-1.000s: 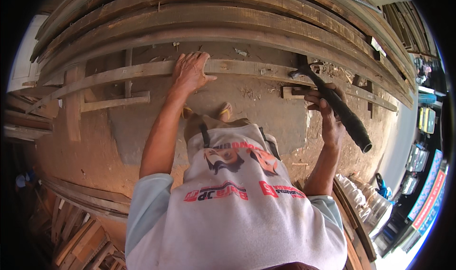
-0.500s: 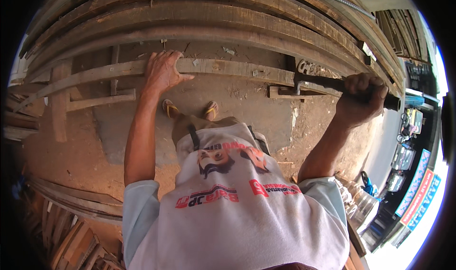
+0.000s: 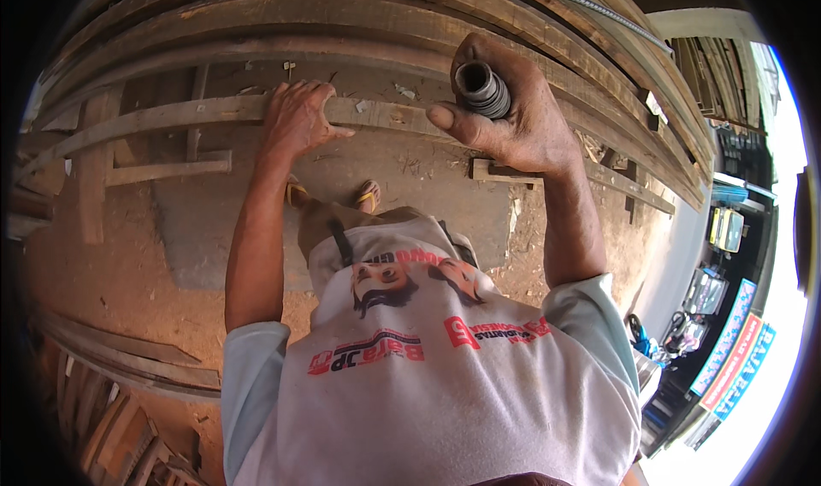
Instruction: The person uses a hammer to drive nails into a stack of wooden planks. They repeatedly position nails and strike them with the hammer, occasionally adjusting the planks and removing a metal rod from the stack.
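Note:
A long, narrow wooden plank (image 3: 205, 110) runs across in front of me on low wooden supports. My left hand (image 3: 299, 118) lies over it, fingers curled over the far edge and thumb out along the near side. Raised above the plank to the right, my right hand (image 3: 534, 123) is wrapped around a hammer (image 3: 486, 91). Only the ribbed, hollow end of its dark handle shows, pointing up at me; the head is hidden behind the hand. Under the plank on the right sits a short wooden block (image 3: 506, 171).
Stacked long beams (image 3: 342, 24) fill the far side, with a ribbed metal rod (image 3: 590, 7) along them. A thick wooden post (image 3: 96, 170) stands at left. More boards (image 3: 128, 366) lie lower left. My sandalled feet (image 3: 368, 197) are below the plank. A banner (image 3: 735, 349) hangs by the street at right.
My right hand has lifted the hammer off the plank and swung it up and leftward, so its handle end now faces me. My left hand stays on the plank.

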{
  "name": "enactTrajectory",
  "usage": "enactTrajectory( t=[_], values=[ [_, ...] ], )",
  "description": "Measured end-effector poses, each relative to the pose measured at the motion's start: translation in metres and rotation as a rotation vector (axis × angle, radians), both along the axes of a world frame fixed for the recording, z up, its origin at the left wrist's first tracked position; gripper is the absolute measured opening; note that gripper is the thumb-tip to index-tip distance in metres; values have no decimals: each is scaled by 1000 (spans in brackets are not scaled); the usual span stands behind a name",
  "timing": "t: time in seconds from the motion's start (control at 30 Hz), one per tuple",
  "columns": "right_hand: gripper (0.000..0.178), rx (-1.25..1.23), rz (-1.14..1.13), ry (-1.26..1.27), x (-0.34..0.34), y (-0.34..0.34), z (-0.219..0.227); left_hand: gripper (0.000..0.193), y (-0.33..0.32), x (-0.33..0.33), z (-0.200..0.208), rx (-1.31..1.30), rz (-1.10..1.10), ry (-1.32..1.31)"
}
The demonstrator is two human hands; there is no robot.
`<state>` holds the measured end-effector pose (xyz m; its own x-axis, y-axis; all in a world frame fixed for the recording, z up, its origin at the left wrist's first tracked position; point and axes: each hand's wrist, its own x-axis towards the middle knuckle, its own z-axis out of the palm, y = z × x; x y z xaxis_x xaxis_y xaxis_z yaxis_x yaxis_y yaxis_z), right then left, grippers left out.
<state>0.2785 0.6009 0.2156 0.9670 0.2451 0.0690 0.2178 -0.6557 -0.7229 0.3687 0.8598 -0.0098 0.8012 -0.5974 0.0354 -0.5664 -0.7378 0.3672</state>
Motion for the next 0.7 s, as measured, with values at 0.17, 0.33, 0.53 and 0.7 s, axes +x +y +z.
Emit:
enactTrajectory(
  t=[0.17, 0.33, 0.53, 0.7],
  values=[
    [36, 42, 37, 43, -2, -10, 2, 76, 3, -1, -2, -58, -14, -57],
    [33, 204, -62, 52, -6, -26, 1, 75, 2, -2, -12, -87, 0, -124],
    [27, 187, 7, -180, -4, -7, -4, 74, 2, -1, -11, -101, -14, -104],
    [29, 498, -321, -217, -32, -56, 14, 76, 3, -4, 1, -90, -11, -56]
  ],
)
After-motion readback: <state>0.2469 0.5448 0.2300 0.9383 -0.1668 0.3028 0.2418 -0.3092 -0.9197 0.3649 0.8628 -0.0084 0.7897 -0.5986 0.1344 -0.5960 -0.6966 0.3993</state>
